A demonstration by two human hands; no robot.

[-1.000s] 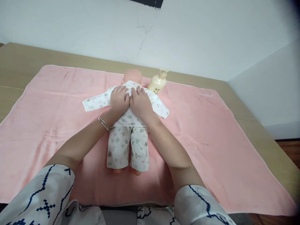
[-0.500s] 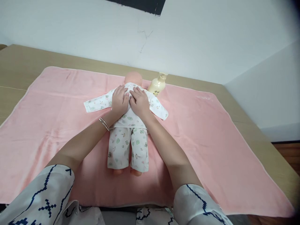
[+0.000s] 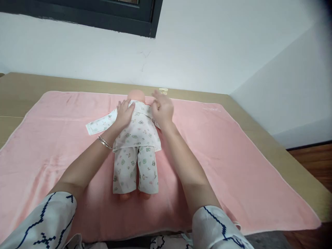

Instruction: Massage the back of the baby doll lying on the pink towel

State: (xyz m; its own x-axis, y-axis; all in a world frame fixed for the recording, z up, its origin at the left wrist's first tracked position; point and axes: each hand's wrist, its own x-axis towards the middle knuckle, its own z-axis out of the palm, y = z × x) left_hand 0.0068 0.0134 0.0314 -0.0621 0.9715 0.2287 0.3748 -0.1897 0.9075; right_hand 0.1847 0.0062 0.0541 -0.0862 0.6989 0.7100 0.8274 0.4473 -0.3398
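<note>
A doll (image 3: 136, 131) in a white printed top and trousers lies on a pink blanket, feet toward me. Its bald head (image 3: 136, 95) shows above the collar. My left hand (image 3: 124, 113) rests with spread fingers on the upper top, by the left shoulder. The left sleeve (image 3: 101, 123) stretches out flat beside it. My right hand (image 3: 163, 108) is over the right shoulder side, slightly blurred, fingers partly bent and apart, with nothing visible in them. It hides most of the right sleeve and of the pale yellow bottle (image 3: 163, 90), whose top shows behind the fingers.
The pink blanket (image 3: 207, 159) covers much of a wooden table (image 3: 249, 135). A white wall (image 3: 197, 52) stands behind the table, with a dark frame (image 3: 124, 26) at the upper left. Wooden flooring (image 3: 315, 164) shows at right.
My right hand has come off the doll's back and moved to the right and up. My left hand has shifted toward the left shoulder. The view has tilted up.
</note>
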